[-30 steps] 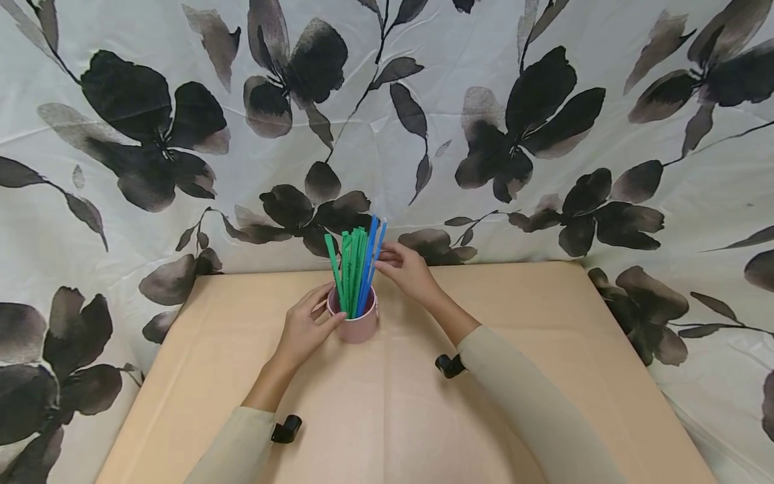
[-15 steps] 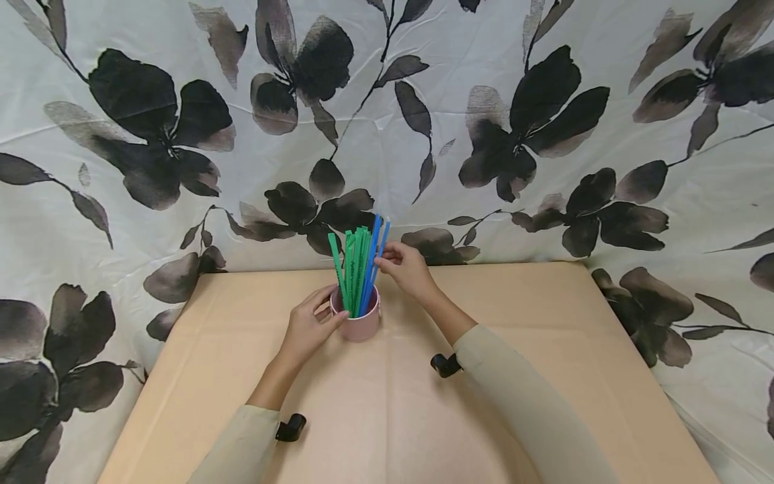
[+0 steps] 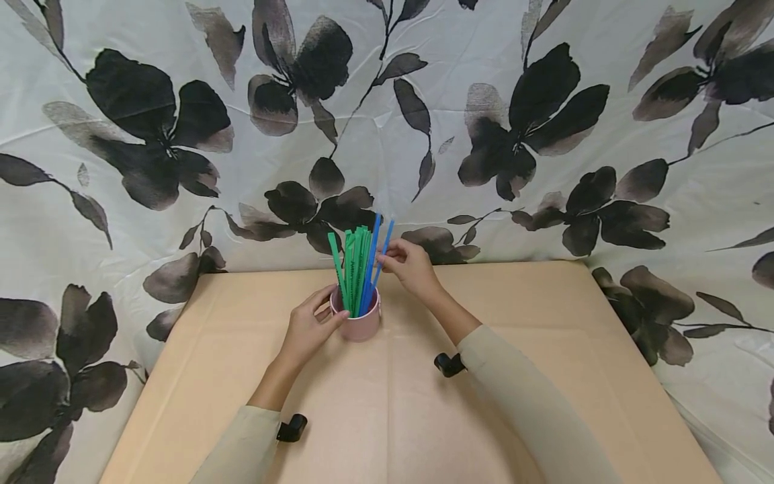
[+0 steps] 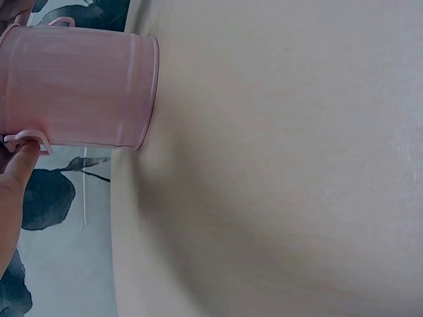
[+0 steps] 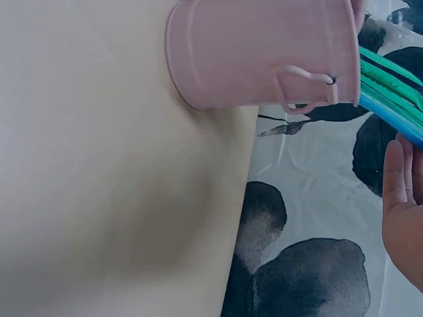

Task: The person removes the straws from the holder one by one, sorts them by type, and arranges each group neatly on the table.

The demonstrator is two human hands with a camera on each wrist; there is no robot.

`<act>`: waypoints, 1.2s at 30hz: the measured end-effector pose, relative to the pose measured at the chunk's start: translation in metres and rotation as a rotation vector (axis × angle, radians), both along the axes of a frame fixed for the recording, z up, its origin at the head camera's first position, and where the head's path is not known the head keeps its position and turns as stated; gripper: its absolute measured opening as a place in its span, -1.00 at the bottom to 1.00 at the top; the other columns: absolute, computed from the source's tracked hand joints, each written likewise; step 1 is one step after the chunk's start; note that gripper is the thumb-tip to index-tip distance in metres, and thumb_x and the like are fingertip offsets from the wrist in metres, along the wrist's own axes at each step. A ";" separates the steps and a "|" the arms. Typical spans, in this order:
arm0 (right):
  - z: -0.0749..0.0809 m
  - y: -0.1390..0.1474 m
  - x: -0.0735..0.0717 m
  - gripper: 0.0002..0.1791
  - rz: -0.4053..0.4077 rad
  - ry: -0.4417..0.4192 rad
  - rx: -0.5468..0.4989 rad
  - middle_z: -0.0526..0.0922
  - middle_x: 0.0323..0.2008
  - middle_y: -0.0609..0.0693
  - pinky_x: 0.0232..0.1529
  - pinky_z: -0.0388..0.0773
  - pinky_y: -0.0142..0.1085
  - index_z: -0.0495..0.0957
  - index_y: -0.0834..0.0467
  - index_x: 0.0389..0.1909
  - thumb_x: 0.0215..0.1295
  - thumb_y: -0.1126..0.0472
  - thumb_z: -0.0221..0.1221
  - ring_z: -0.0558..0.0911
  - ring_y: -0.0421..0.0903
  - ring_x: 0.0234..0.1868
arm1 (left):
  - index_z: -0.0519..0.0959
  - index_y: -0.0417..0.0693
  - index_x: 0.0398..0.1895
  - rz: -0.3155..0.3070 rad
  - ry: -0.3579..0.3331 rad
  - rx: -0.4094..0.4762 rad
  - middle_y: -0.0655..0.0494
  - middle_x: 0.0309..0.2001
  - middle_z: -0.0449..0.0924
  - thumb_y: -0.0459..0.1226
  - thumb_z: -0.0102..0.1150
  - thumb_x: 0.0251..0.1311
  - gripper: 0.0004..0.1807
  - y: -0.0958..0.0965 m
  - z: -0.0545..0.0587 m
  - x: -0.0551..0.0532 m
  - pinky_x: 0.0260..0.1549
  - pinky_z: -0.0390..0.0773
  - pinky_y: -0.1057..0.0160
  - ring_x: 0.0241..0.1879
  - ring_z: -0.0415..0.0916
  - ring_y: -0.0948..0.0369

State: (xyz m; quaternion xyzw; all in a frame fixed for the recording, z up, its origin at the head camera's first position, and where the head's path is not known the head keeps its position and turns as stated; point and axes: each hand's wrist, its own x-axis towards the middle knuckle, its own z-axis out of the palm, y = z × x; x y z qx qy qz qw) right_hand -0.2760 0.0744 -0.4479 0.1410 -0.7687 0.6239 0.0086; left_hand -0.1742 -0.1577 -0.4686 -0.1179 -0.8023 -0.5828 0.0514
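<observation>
In the head view, a small pink metal pail (image 3: 359,329) stands near the table's back edge. Several thin green sticks (image 3: 355,265) poke up out of it, with blue sticks (image 3: 371,255) at their right. My left hand (image 3: 310,328) grips the pail's left rim, and its thumb (image 4: 23,162) touches a wire handle in the left wrist view. My right hand (image 3: 412,270) pinches a thin blue stick (image 3: 389,235) between thumb and fingers, leaning right of the others. The pail's mouth hides the lower ends of the sticks.
A tan-covered table (image 3: 484,417) spreads out in front of the pail. Directly behind its back edge hangs a white cloth (image 3: 387,168) with dark flowers. Black wrist cameras (image 3: 449,365) project from both sleeves.
The pinched blue stick has tilted slightly right, widening its gap from the other blue stick. My right hand has shifted a little right with it. My left hand keeps its grip on the pail.
</observation>
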 end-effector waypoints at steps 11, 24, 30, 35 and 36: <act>0.021 0.013 0.004 -0.79 0.021 0.062 -0.056 0.72 -0.14 0.25 -0.09 0.84 -0.21 0.63 0.36 -0.02 0.41 0.33 0.29 0.77 -0.12 -0.23 | 0.37 -0.46 0.41 -0.001 0.001 -0.024 -0.42 0.38 0.41 -0.41 0.41 0.25 -0.30 0.000 -0.002 0.000 0.27 0.55 -0.19 0.38 0.40 -0.29; 0.062 0.030 0.015 -0.74 -0.005 0.200 -0.051 0.72 -0.19 0.25 -0.13 0.84 -0.27 0.63 0.40 -0.03 0.40 0.29 0.31 0.76 -0.12 -0.26 | 0.36 -0.45 0.42 0.000 -0.021 -0.007 -0.39 0.40 0.40 -0.40 0.39 0.28 -0.31 0.001 -0.001 0.002 0.30 0.53 -0.16 0.41 0.38 -0.26; 0.079 0.038 0.018 -0.76 -0.021 0.266 -0.085 0.72 -0.20 0.24 -0.16 0.84 -0.30 0.62 0.38 -0.04 0.39 0.30 0.31 0.75 -0.19 -0.28 | 0.34 -0.47 0.42 -0.005 -0.021 -0.002 -0.40 0.40 0.40 -0.40 0.38 0.28 -0.30 0.001 -0.001 0.004 0.30 0.52 -0.18 0.41 0.37 -0.27; 0.089 0.048 0.019 -0.77 -0.041 0.303 -0.135 0.72 -0.22 0.18 -0.16 0.84 -0.28 0.62 0.38 -0.02 0.38 0.34 0.31 0.74 -0.20 -0.29 | 0.34 -0.48 0.42 -0.006 -0.024 0.001 -0.40 0.40 0.39 -0.40 0.39 0.28 -0.29 0.001 -0.001 0.005 0.30 0.52 -0.17 0.41 0.37 -0.27; 0.091 0.050 0.019 -0.76 -0.042 0.304 -0.146 0.72 -0.23 0.15 -0.17 0.84 -0.29 0.62 0.39 -0.02 0.38 0.35 0.31 0.74 -0.18 -0.29 | 0.34 -0.48 0.42 -0.006 -0.025 0.003 -0.40 0.40 0.39 -0.40 0.39 0.27 -0.29 0.001 -0.001 0.005 0.30 0.52 -0.16 0.41 0.37 -0.27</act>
